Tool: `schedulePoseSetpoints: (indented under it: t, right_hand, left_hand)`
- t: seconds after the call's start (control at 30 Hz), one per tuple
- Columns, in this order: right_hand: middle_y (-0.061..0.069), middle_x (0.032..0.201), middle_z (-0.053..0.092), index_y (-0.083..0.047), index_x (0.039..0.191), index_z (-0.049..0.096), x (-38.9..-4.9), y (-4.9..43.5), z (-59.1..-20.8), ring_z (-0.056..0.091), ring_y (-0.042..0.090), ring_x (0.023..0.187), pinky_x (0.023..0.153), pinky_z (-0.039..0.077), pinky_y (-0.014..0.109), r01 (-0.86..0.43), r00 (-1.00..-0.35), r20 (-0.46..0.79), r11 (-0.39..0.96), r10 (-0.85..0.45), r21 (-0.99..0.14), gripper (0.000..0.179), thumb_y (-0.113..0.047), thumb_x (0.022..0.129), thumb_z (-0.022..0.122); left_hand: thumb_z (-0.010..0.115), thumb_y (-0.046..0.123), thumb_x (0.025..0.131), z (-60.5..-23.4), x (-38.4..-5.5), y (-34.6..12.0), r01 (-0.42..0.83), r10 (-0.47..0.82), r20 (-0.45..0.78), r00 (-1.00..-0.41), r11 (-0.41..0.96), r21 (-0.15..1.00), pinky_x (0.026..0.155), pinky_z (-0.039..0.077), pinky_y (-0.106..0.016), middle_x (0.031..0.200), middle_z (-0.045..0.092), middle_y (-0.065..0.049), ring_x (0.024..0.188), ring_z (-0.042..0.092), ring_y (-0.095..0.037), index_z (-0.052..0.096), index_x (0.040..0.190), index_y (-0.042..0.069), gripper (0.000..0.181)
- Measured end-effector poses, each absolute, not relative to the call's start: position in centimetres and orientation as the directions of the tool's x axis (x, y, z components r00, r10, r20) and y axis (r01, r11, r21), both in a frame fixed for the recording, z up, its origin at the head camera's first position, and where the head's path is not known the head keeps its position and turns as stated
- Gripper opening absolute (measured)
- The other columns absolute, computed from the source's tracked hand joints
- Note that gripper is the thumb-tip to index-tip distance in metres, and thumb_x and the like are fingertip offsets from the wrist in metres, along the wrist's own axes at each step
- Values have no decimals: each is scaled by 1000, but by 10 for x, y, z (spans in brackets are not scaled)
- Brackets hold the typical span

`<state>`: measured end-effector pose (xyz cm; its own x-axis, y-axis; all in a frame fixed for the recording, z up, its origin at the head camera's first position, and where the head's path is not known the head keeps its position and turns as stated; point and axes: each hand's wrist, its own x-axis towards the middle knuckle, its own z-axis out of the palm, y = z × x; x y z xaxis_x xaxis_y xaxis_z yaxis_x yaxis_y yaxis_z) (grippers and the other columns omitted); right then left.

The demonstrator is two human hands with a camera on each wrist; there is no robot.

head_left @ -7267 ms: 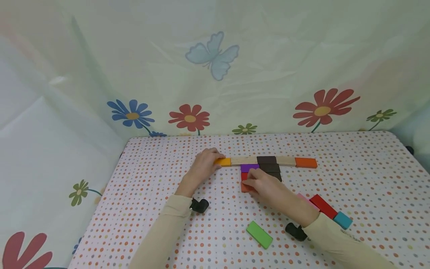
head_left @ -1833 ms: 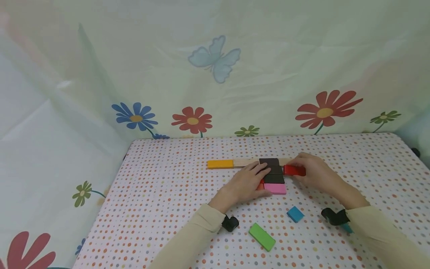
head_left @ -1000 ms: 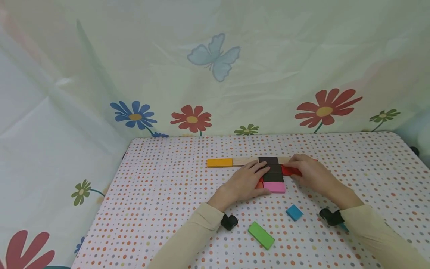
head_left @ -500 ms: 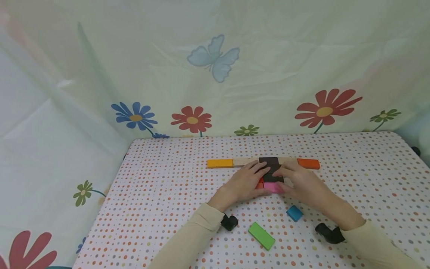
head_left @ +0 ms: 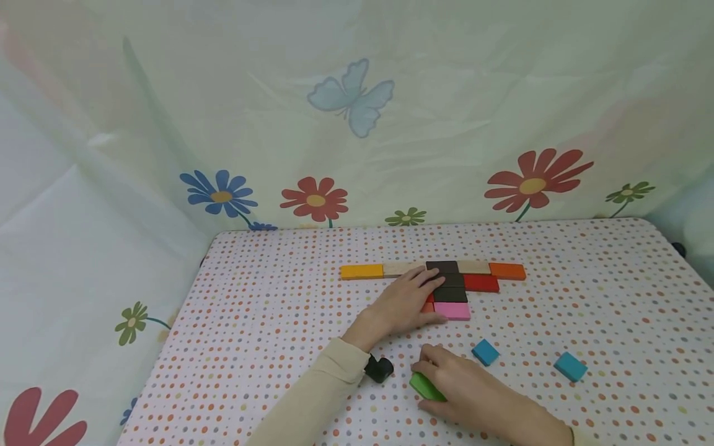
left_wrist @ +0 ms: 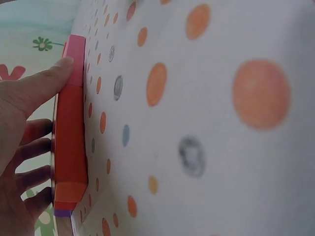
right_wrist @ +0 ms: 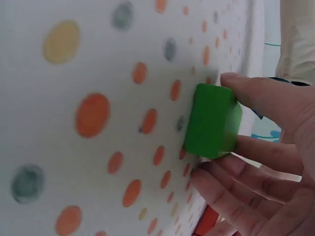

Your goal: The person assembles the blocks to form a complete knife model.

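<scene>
Flat wooden blocks lie together in the head view. Three black blocks (head_left: 450,295) form its middle, with a pink block (head_left: 452,311) below and a red block (head_left: 481,283) to their right. My left hand (head_left: 393,306) rests over the left side, fingertips on the black blocks. In the left wrist view its thumb touches the pink block, beside an orange block (left_wrist: 71,132). Nearer me, my right hand (head_left: 465,390) grips a green block (head_left: 426,387) between thumb and fingers. The right wrist view shows that block's end at the spotted cloth. The left hand hides some blocks.
The top row ends in a yellow block (head_left: 362,272) on the left and an orange block (head_left: 507,271) on the right, with plain wooden blocks (head_left: 474,267) between. A blue block (head_left: 485,352) and a teal block (head_left: 571,367) lie loose on the spotted cloth.
The pink and red blocks have joined the arrangement from the right. My left hand moved from the yellow block to the black ones. My right hand released the red block and took the green one.
</scene>
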<state>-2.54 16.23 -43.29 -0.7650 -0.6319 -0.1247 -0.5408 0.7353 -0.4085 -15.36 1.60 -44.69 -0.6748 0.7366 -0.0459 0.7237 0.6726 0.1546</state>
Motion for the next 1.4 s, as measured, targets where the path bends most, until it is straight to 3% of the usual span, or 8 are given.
schedulePoseSetpoints:
  t: [0.33, 0.53, 0.7, 0.87, 0.97, 1.13, 1.27, 1.4]
  right_hand:
    - [12, 120, 67, -2, 121, 73, -22, 163, -438, 66, 24, 100, 83, 60, 43, -475, -797, -118, 735, -593, -483, 47, -20, 81, 91]
    - [-7, 111, 64, -16, 113, 77, -28, 181, -428, 61, 12, 95, 80, 58, 35, -423, -790, -144, 699, -596, -576, 36, -20, 81, 92]
    - [-15, 107, 61, -23, 112, 76, -38, 210, -412, 56, 6, 95, 80, 57, 30, -439, -818, -50, 678, -573, -590, 38, -18, 78, 94]
    - [-9, 107, 66, -20, 108, 78, -57, 240, -399, 60, 12, 95, 79, 60, 34, -466, -873, 114, 739, -475, -487, 45, -8, 69, 97]
    - [1, 105, 68, -12, 107, 78, -74, 256, -400, 64, 22, 94, 78, 61, 43, -453, -890, 177, 779, -419, -433, 47, -1, 66, 98]
    - [17, 107, 69, 0, 109, 76, -101, 274, -415, 65, 37, 98, 81, 59, 57, -401, -916, 169, 820, -364, -408, 45, 3, 68, 95]
    - [19, 110, 69, 3, 111, 75, -113, 277, -427, 64, 41, 102, 87, 57, 59, -375, -927, 151, 827, -343, -420, 43, 3, 72, 93]
    - [23, 116, 68, 2, 113, 75, -118, 272, -432, 59, 50, 118, 94, 53, 65, -379, -925, 156, 830, -346, -410, 41, 2, 75, 91]
  left_hand:
    - [55, 58, 104, -447, -154, 14, 717, 733, -49, -679, 676, 171, 127, 15, -30, 171, 30, -2, 159, 21, -22, 35, 165, 17, 76]
    - [55, 58, 104, -447, -154, 15, 721, 737, -49, -674, 671, 172, 127, 15, -30, 171, 30, -2, 159, 22, -22, 35, 165, 17, 76]
    - [55, 59, 104, -447, -154, 17, 724, 740, -48, -671, 668, 169, 127, 17, -30, 171, 29, -2, 159, 22, -22, 35, 165, 17, 76]
    - [56, 59, 104, -447, -155, 17, 716, 735, -59, -676, 674, 183, 127, 18, -30, 171, 29, -1, 159, 22, -22, 35, 165, 18, 76]
    - [56, 58, 104, -448, -155, 17, 713, 734, -61, -676, 673, 196, 127, 18, -31, 171, 28, -1, 159, 21, -22, 34, 165, 17, 77]
    - [56, 58, 104, -450, -155, 16, 712, 735, -61, -675, 671, 210, 127, 18, -32, 171, 28, -1, 159, 21, -22, 34, 165, 17, 77]
    - [57, 58, 104, -451, -155, 15, 715, 740, -60, -670, 664, 218, 127, 18, -33, 172, 28, -2, 159, 22, -23, 34, 165, 17, 77]
    - [56, 57, 104, -452, -157, 15, 718, 741, -50, -670, 664, 209, 127, 19, -32, 171, 29, -2, 159, 22, -23, 34, 165, 16, 76]
